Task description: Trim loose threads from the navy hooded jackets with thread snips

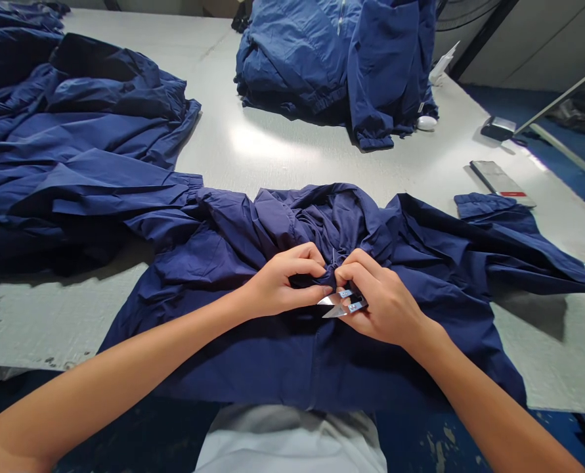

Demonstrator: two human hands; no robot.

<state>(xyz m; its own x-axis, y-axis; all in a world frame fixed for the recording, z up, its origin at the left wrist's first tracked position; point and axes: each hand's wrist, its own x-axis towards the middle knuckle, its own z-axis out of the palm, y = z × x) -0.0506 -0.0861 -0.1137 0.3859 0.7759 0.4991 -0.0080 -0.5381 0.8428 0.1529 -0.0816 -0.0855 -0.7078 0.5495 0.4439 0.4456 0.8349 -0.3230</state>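
Observation:
A navy blue jacket point(233, 249) lies spread and bunched before me, its lower edge over the table's front edge. My left hand point(292, 279) pinches a fold of it near the gathered middle. Just right of that, my right hand point(383, 295) has thumb and fingers closed at the same gathered fabric. In its palm it also holds small thread snips point(344, 303), whose two metal blades point left and stand apart below the pinched cloth. The fingertips of both hands nearly meet. What lies under the fingers is hidden.
More navy garments point(85, 125) are heaped at the left. A pile of blue jackets point(316, 59) sits at the back of the white table point(213, 144). On the right are a flat phone-like box point(501, 182), a small dark object point(498, 128) and a white rounded object point(426, 123).

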